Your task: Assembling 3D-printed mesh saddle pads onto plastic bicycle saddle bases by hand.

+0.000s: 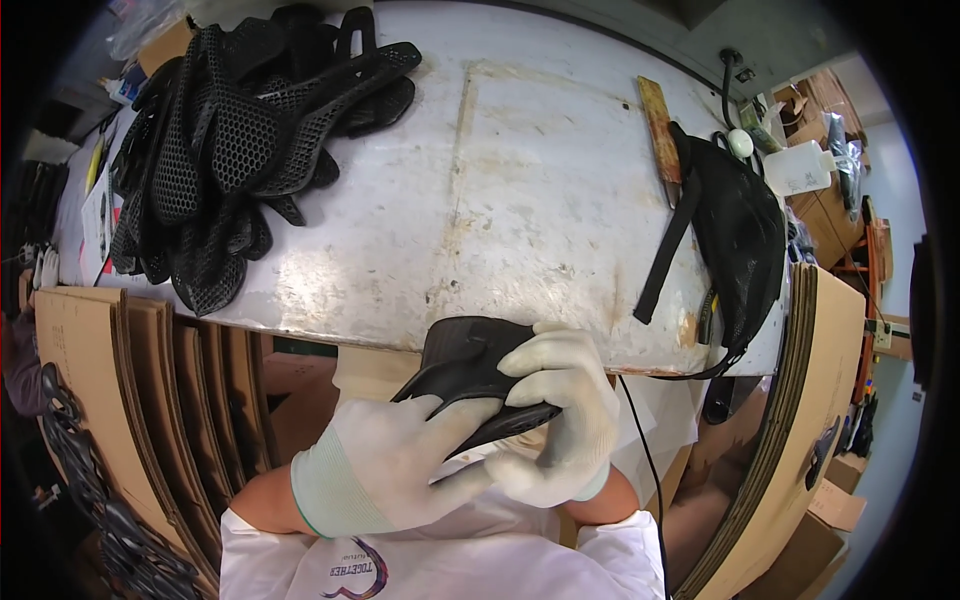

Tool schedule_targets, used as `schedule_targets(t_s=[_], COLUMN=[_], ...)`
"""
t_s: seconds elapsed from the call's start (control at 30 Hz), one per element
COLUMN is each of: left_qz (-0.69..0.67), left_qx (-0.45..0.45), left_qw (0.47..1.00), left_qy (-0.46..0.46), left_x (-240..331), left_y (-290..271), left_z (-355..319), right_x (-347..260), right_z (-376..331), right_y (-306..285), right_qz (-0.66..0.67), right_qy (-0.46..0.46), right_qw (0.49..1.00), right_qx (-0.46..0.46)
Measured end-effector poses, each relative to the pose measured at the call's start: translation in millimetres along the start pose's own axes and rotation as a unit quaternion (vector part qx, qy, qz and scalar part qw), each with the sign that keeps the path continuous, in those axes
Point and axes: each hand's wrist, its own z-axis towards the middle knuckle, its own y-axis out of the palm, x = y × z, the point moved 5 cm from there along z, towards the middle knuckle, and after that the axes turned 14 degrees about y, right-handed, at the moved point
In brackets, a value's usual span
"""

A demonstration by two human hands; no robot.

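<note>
Close to my chest, just off the table's front edge, a black curved flexible piece [465,352] is held between both hands. White gloves cover them. My left hand [400,460] grips its lower left side, with fingers bent over the surface. The fingers of my right hand [560,400] curl over its right side, and the thumb is beneath. Part of the piece is hidden behind my fingers. A heap of black honeycomb-patterned pieces [240,140] lies at the table's far left.
The worn white table [540,200] spans the view ahead. At its right lie a black mesh bag with straps [740,230] and a stained wooden strip [658,130]; a white plastic bottle [800,168] is beyond. Cardboard sheets [85,350] stand on both sides. A black cable [648,450] hangs beside my right arm.
</note>
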Motion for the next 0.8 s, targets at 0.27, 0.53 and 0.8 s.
schedule_targets(t_s=[0.27, 0.53, 0.8], left_qz=[0.003, 0.045, 0.136], left_qx=[-0.067, -0.099, -0.152], left_qw=[0.998, 0.994, 0.977], left_qy=[-0.013, -0.008, -0.057], left_x=[-3.6, -2.0, 6.7], left_y=[-8.0, 1.5, 13.2], left_z=[2.4, 0.5, -6.0], right_x=[18.6, 16.2, 11.6], right_z=[6.6, 13.0, 11.9], right_y=[-4.8, -7.6, -7.5], right_qz=[0.027, 0.055, 0.075], right_qy=[-0.050, -0.023, 0.031], right_qw=[0.990, 0.992, 0.989], right_qx=[-0.128, -0.109, -0.124])
